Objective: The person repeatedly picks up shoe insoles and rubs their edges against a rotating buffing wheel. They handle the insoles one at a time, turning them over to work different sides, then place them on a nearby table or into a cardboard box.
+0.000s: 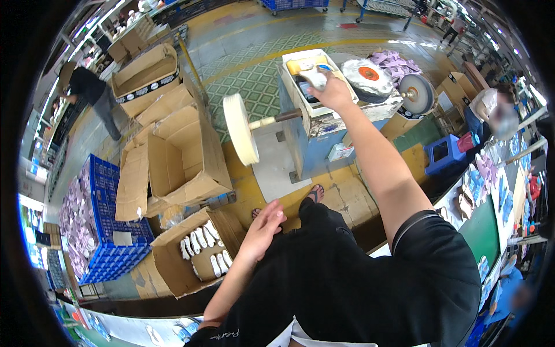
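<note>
My right hand [334, 93] reaches forward over a white tray [350, 89] on top of a polishing machine [324, 150]. Its fingers are closed on a white, sole-shaped piece [314, 76] inside that tray; the grip is partly hidden by the hand itself. Low in front of my body hangs my left hand [265, 230], fingers stretched out and nothing in it. Beside it, on its left, an opened cardboard box [167, 254] holds several white sole-shaped pieces [199, 238] in rows.
A cream buffing wheel [236, 130] juts left on the machine's shaft; a grey wheel [417, 93] sits at its right. Open cardboard boxes [173, 153] and a blue crate [118, 231] of lilac pieces stand left. At right are a blue stool [444, 155] and a seated person [491, 110].
</note>
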Demonstrator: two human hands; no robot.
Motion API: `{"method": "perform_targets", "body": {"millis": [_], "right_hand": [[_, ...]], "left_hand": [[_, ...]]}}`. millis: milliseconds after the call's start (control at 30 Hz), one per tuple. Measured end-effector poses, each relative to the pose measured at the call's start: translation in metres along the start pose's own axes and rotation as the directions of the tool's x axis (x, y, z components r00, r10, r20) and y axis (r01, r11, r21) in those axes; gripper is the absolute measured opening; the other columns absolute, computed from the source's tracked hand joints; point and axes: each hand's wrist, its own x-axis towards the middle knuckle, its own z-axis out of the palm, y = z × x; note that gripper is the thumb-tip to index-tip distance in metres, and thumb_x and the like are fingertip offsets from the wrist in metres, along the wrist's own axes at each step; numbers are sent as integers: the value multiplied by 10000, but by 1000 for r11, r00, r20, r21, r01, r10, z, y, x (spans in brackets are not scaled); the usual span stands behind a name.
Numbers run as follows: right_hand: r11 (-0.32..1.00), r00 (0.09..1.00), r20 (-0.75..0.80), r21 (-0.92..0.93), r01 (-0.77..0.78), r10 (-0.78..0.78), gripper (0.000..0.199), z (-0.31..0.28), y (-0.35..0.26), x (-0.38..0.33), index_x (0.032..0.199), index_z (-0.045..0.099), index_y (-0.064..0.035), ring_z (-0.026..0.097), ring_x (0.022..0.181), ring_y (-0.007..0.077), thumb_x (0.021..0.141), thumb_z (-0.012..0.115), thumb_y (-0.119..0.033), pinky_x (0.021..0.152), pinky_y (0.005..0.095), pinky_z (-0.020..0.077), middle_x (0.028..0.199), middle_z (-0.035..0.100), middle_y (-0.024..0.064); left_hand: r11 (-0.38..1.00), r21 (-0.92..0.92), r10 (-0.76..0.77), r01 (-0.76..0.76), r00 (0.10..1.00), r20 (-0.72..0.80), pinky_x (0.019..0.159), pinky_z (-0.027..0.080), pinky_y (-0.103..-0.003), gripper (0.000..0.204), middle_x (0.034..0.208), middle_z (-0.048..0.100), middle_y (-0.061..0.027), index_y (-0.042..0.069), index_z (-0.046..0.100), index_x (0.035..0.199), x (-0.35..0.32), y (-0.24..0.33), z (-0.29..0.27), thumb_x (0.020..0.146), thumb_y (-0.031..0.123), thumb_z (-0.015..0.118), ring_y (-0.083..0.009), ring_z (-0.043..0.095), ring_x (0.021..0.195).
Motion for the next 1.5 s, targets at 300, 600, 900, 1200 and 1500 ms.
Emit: {"method": "perform_targets", "body": {"millis": [300,600,900,1200,1500], "right_hand": [[980,955,-288,160,116,-66,397,-4,67,-274,1307,748,-28,680,1228,463,973,808,-233,1088,574,551,1254,759,224],[589,661,-135,-348,-729,738,154,-144,231,-572,977,808,-30,759,998,473,1007,737,-163,929,549,623,996,802,253],[565,396,403,-564,-603,825,779,-77,153,-661,1468,551,23,665,1351,429,936,901,-426,1185,487,562,1549,595,261],[743,565,643,-10,-670,518,799,-143,133,-508,1421,577,33,733,1213,461,857,913,-423,1056,487,587,1263,744,310],[157,696,629,770,-618,-347,797,-104,15,-339,1669,466,12,692,971,103,1009,877,-161,763,262,541,1184,757,57]], "left_hand": [[1000,10,28,-27,996,-83,1141,543,-422,642,1633,657,-192,29,529,1685,12,-9,-18,1210,454,603,-282,697,1414],[977,161,-153,137,984,87,1129,531,-391,558,1634,657,-179,3,550,1654,39,-10,-7,1248,384,522,-241,685,1399],[984,180,-46,3,972,231,1175,490,-391,582,1699,591,-184,2,480,1698,54,7,33,1258,384,482,-274,647,1453],[971,238,-59,27,990,126,1139,516,-382,570,1643,645,-175,24,536,1673,32,5,10,1235,389,548,-252,672,1417],[969,-99,245,-226,927,285,1181,510,-449,907,1693,568,-222,34,273,1814,8,40,37,1143,445,723,-322,656,1439]]}}
